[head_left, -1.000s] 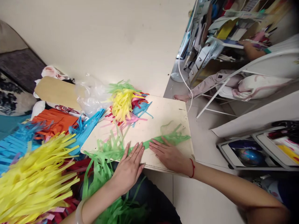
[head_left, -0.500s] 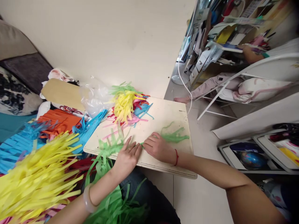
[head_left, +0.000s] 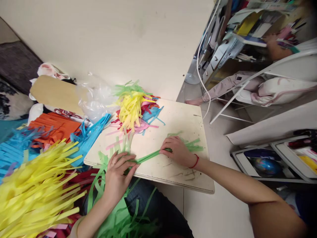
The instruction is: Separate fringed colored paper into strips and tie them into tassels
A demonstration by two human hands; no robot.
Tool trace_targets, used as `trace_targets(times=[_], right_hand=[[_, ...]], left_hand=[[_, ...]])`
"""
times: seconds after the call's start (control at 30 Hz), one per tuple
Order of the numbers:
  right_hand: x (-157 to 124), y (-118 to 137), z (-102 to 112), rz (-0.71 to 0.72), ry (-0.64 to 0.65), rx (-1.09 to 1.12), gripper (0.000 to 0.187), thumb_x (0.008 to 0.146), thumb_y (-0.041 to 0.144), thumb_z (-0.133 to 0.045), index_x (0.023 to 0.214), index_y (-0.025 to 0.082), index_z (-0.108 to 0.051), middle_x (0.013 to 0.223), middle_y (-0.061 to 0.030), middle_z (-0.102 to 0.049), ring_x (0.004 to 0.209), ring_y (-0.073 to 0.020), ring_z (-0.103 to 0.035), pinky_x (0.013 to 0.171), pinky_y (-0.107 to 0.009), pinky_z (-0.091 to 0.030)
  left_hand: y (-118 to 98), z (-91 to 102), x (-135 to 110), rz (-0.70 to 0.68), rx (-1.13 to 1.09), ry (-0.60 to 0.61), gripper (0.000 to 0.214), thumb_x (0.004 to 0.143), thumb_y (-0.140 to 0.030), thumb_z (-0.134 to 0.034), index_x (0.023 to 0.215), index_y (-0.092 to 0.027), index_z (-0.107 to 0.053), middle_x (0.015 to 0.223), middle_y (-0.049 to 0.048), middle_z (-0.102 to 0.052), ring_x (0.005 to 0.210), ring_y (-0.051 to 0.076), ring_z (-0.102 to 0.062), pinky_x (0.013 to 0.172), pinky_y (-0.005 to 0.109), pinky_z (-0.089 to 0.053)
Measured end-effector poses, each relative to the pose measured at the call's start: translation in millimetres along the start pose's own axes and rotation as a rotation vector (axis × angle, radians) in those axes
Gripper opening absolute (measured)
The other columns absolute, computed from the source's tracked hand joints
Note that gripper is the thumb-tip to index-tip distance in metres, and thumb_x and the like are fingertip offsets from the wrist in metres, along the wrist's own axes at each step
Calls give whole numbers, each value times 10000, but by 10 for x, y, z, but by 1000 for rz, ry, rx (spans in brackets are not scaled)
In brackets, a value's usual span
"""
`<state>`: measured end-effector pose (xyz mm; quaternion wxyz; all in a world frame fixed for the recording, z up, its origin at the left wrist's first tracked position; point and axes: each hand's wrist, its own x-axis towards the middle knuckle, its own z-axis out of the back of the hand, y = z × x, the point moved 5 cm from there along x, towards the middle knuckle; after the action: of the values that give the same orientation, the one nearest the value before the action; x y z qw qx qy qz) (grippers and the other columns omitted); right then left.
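Board [head_left: 178,119] bears a green strip [head_left: 148,156], white chair [head_left: 294,67] beyond.

And there it is, the fringed length of thin, bright green paper [head_left: 148,157], gathered into a narrow, straight band at its middle, slanting low across the cream-coloured flat board [head_left: 178,119]! Over on the right it bursts into loose, flat strips, fanned out near the board's edge. Now the left: more green ribbons there, some draped over the near edge, though I can't tell whether they're all one piece. Parts of the band are covered.
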<state>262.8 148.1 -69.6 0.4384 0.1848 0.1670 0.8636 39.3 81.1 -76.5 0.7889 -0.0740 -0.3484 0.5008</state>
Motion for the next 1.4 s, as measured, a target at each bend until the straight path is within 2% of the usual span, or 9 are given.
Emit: trace_targets(times=[0.27,0.47,0.57,0.7,0.8,1.0,1.1,1.2,1.4], right_hand=[[56,61,-10,-60,37,-46,158,826,244,-636,697,159,-604,792,-21,-637,811,-161,-520,849,-331,-306],[77,72,5,-63,95,-159,162,833,278,-643,728,160,-608,823,-32,-641,835,-171,-535,840,-342,-336],[58,250,8,71,11,-312,115,859,236,-612,957,180,-635,1049,-77,-649,1034,-225,-537,947,-420,-323],[-55,578,-105,408,-20,-429,303,949,179,-450,1224,249,-557,1422,-64,-467,1384,-266,-298,1097,-578,-171],[-156,541,-129,426,41,-450,344,948,162,-431,1272,207,-536,1463,-76,-423,1426,-285,-232,1108,-599,-183],[-260,270,87,333,8,-522,318,921,107,-439,1181,202,-595,1412,-54,-488,1418,-289,-246,1126,-589,-163],[-149,381,96,385,-55,-507,190,915,191,-499,1049,184,-633,1333,-71,-550,1374,-280,-318,1113,-568,-180],[3,548,-6,458,-113,-497,157,929,224,-495,989,167,-628,1100,-72,-649,1146,-227,-501,1017,-473,-297],[69,641,-226,558,-108,-532,240,953,137,-416,794,150,-595,774,-31,-606,789,-162,-482,836,-357,-329]], left_hand=[[27,-39,99,86,67,57,145,869,-268,-547,758,-186,-591,928,68,-583,981,243,-551,1014,544,-371],[-11,-42,167,33,174,116,117,857,-253,-540,774,-182,-581,927,76,-564,964,250,-534,1006,547,-378],[-93,-52,164,-47,251,116,133,863,-200,-534,939,-200,-643,1037,94,-597,1035,270,-534,1026,583,-345],[-231,-81,100,-170,349,108,220,847,-134,-557,995,-233,-686,1152,73,-640,1151,315,-503,1069,633,-262],[-285,-78,67,-185,374,115,213,855,-157,-557,1018,-198,-688,1138,66,-668,1144,321,-516,1083,617,-263],[-349,-93,202,-297,436,194,168,875,-150,-530,904,-182,-692,947,49,-690,1131,298,-536,1110,586,-271],[-426,-152,296,-462,539,259,232,863,-69,-486,742,-160,-662,800,54,-645,1119,286,-544,1122,575,-276],[-480,-175,335,-550,574,241,239,861,-52,-468,733,-138,-650,777,64,-626,1067,267,-567,1113,537,-316],[-358,-153,292,-347,473,145,180,876,-121,-524,719,-146,-608,755,46,-625,1039,266,-577,1086,545,-324]])
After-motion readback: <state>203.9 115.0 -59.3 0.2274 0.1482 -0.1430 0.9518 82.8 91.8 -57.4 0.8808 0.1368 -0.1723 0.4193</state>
